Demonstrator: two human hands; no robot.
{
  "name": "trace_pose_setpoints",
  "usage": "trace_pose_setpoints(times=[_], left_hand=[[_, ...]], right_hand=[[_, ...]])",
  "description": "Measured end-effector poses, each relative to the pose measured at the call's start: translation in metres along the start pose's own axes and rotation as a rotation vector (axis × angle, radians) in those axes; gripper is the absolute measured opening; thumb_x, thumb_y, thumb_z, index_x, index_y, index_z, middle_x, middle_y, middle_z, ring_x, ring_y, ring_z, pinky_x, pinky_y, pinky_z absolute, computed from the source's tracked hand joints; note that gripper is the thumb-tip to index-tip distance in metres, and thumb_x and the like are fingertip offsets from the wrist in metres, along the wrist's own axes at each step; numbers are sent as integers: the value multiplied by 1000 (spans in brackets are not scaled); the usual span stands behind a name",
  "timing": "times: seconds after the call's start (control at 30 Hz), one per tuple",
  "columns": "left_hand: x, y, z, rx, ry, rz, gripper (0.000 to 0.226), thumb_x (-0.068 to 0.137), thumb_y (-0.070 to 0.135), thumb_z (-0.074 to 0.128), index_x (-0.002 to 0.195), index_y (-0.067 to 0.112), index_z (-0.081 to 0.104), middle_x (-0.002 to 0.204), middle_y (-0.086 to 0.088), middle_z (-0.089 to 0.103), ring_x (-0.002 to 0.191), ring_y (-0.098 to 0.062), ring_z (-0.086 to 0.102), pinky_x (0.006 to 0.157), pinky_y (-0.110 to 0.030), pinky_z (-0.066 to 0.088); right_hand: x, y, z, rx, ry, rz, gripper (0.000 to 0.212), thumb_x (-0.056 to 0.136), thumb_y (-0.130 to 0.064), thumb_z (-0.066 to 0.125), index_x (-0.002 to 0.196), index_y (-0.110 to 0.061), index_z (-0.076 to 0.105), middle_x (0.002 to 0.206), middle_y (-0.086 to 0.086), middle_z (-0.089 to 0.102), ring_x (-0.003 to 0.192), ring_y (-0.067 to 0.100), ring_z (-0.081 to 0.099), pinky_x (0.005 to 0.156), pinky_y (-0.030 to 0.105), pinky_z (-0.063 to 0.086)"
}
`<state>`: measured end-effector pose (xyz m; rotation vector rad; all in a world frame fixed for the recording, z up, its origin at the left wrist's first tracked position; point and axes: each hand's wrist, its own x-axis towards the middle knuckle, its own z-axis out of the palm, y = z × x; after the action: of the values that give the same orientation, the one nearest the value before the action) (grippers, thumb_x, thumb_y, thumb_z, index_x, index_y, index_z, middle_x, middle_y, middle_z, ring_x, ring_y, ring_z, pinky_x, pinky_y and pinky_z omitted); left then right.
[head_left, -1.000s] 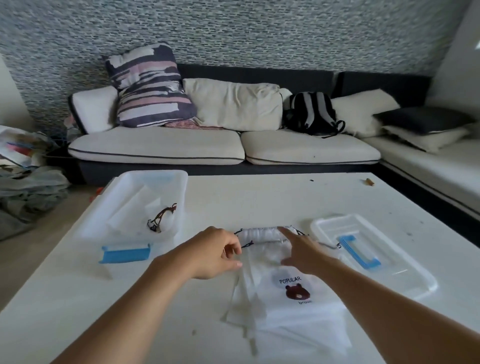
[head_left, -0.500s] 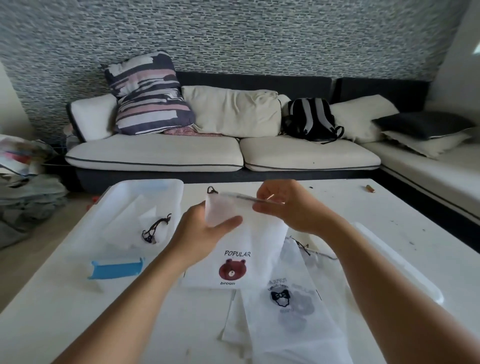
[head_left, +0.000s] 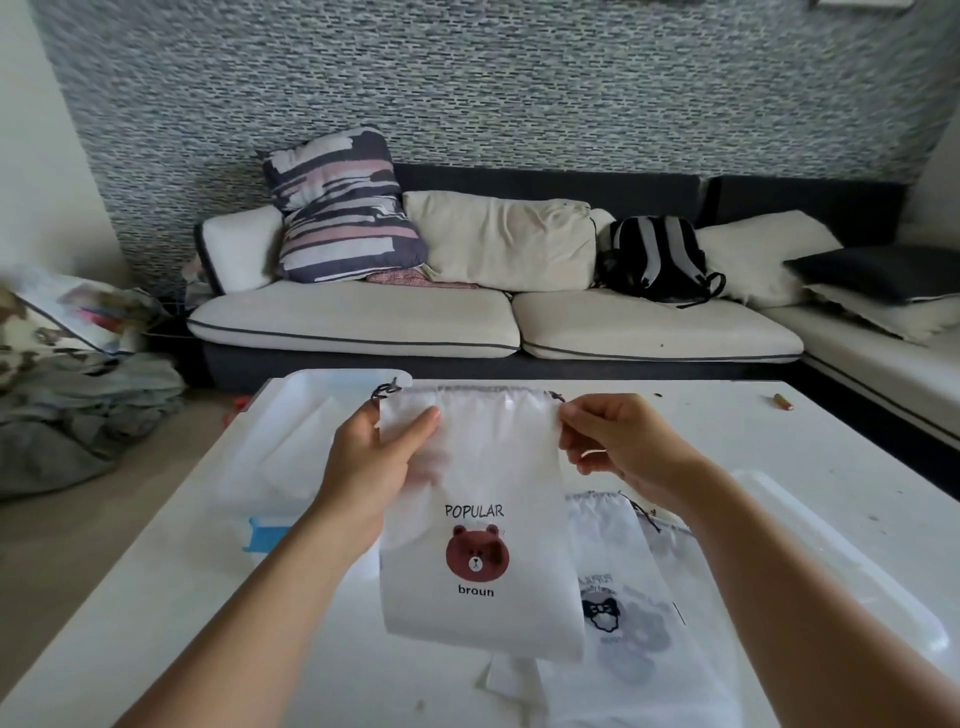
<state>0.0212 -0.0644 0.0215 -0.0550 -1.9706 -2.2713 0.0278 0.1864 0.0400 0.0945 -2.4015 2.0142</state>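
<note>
I hold a white drawstring bag upright in the air above the white table; it carries a brown bear face with the words "POPULAR" and "broun". My left hand pinches its top left corner, thumb on the front. My right hand pinches the top right corner. The bag's mouth is stretched flat between them, with a dark cord knot at the left end. Under it, more white drawstring bags lie in a loose pile on the table.
A clear plastic box with a blue latch stands at the left of the table. Its clear lid lies at the right. A sofa with cushions and a black backpack stands beyond the table. Clothes are heaped on the floor at left.
Both hands took the bear bag off the pile, lifted it and pulled its top edge out flat between them. The camera tilted upward.
</note>
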Motion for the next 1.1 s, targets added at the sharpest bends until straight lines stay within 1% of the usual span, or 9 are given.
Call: trace_pose_setpoints(times=[0.17,0.37,0.47,0.6,0.73,0.8,0.87,0.93,1.1], left_hand=[[14,-3,0,16,133,-173,60,85,79,42,101,28,70,106,2,74,95,-17,70,88,-34,57],[16,0,0,-125,190,-169,34,104,33,45,77,21,62,92,-11,71,73,-26,70,76,-44,59],[17,1,-7,-19,271,-81,36,103,36,48,78,23,71,96,-6,75,85,-27,70,82,-41,56],[22,7,-15,-382,285,-140,27,106,25,43,87,16,61,98,-3,75,93,-20,72,79,-29,55],[32,8,-29,-882,285,-308,25,106,18,41,86,15,55,83,2,72,81,-15,75,86,-35,55],[34,7,-30,-987,306,-324,30,105,12,41,78,12,53,58,2,57,55,-12,68,83,-33,57],[39,9,-35,-1013,345,-321,33,105,9,38,74,12,50,45,3,41,37,-10,49,65,-22,54],[48,12,-53,-982,377,-277,36,105,8,32,72,15,45,40,5,30,31,-8,32,42,-16,39],[61,3,-70,-769,394,-146,36,104,11,31,71,18,39,39,10,25,32,-6,24,34,-15,26]], right_hand=[[5,-3,8,210,50,71,24,103,-13,52,85,-2,65,72,10,62,60,20,63,53,26,53],[7,-5,10,294,48,90,23,101,-10,54,80,-3,61,64,9,56,53,20,59,49,27,53],[5,-4,5,312,58,89,25,101,-13,55,77,-5,61,64,8,59,53,19,60,49,26,52],[5,-3,-2,290,84,81,30,103,-22,52,80,-7,63,81,9,71,66,17,66,57,26,53],[13,1,-4,802,114,71,31,100,-18,49,70,-13,52,110,9,74,105,25,69,91,38,53],[16,2,-1,1097,123,50,27,92,-14,53,65,-12,47,94,12,75,97,27,73,97,43,51],[21,4,-5,1257,195,49,32,90,-6,50,59,-10,45,62,7,60,62,20,67,85,38,56],[23,6,-21,1268,329,45,31,80,3,44,53,-11,39,49,2,37,41,14,41,56,26,52],[20,16,-62,1097,529,29,30,80,5,40,63,-17,27,50,-1,25,38,13,25,42,18,28]])
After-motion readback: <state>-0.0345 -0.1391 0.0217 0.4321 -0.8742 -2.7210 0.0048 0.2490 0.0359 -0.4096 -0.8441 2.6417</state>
